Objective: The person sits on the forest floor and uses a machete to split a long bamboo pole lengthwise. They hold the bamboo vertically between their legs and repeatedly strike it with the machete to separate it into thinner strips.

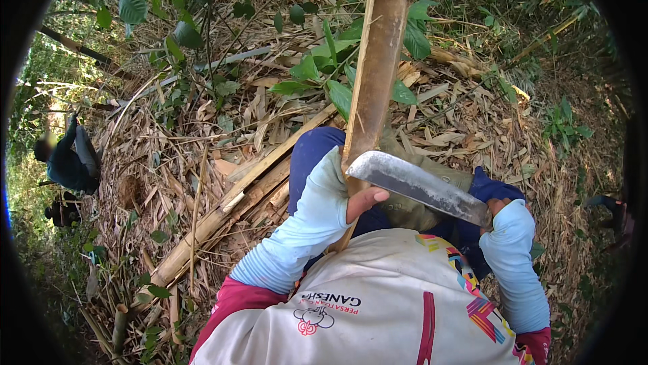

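Observation:
A long split bamboo piece [378,61], brown and hollow on its inner face, runs from the top of the view down toward my lap. My left hand [352,196], with a pale blue sleeve drawn over most of it, grips the bamboo near its lower part. Its thumb shows in front, and the other fingers are hidden. In my right hand [505,211] is a machete [418,186], its handle mostly covered by the closed fingers. The broad dark blade points left, and its tip lies at the bamboo just above my left thumb.
Several split bamboo lengths [223,213] lie at my left on dry leaf litter [155,169]. Leafy plants [324,71] grow ahead, beside the bamboo. One person in dark clothes [71,155] is low down at the far left. Another partly visible figure [611,213] is at the right rim.

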Available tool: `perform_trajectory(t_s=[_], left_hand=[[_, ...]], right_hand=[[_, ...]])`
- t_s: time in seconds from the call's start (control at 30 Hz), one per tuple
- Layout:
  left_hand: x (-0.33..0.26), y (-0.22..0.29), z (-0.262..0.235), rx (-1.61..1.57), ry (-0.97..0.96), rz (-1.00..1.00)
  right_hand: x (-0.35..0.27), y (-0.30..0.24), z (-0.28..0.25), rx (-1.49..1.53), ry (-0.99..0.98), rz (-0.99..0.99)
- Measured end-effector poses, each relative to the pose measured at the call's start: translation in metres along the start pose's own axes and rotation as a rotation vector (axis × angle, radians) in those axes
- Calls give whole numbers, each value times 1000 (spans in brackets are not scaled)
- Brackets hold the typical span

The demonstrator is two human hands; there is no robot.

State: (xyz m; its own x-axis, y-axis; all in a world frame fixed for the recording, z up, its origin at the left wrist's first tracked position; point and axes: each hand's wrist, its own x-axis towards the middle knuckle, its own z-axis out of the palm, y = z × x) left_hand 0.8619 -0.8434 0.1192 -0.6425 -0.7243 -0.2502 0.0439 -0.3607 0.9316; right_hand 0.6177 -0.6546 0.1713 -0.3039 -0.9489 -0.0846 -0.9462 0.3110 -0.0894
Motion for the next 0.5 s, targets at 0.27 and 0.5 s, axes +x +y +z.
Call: perform_trajectory(t_s=[0.27, 0.5], left_hand=[[0, -9, -9, 114, 24, 178], [-1, 2, -6, 116, -23, 155]], right_hand=[[-10, -2, 14, 83, -88, 64], [-12, -3, 18, 224, -26, 33]])
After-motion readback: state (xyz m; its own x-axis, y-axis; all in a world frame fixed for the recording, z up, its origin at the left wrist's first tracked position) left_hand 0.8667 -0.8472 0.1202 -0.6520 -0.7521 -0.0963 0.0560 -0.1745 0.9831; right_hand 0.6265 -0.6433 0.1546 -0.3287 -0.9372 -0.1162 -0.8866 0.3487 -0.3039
